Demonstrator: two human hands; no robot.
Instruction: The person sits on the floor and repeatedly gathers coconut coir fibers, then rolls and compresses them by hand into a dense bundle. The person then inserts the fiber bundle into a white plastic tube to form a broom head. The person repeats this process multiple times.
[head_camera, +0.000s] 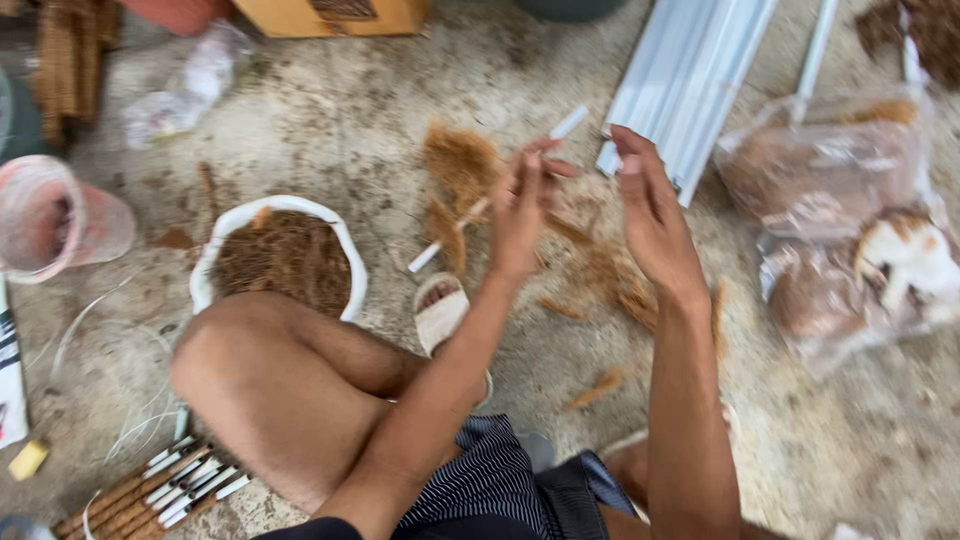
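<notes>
My left hand (522, 205) is raised over the concrete floor and grips a thin white tube (570, 122) that slants from upper right to lower left, with brown coconut fibre (462, 168) clinging along it. My right hand (648, 205) hovers just to the right of it, fingers apart and holding nothing, palm turned toward the left hand. Loose tufts of the same brown fibre (612, 280) lie on the floor under both hands. My bent left knee (265, 375) fills the lower left.
A white sack (208, 270) full of brown fibre stands by my knee. White plastic channels (690, 70) lie at the top right, clear bags of fibre (830, 180) at the right. Finished fibre-wrapped sticks (160, 495) lie at the lower left, a pink container (45, 215) at the far left.
</notes>
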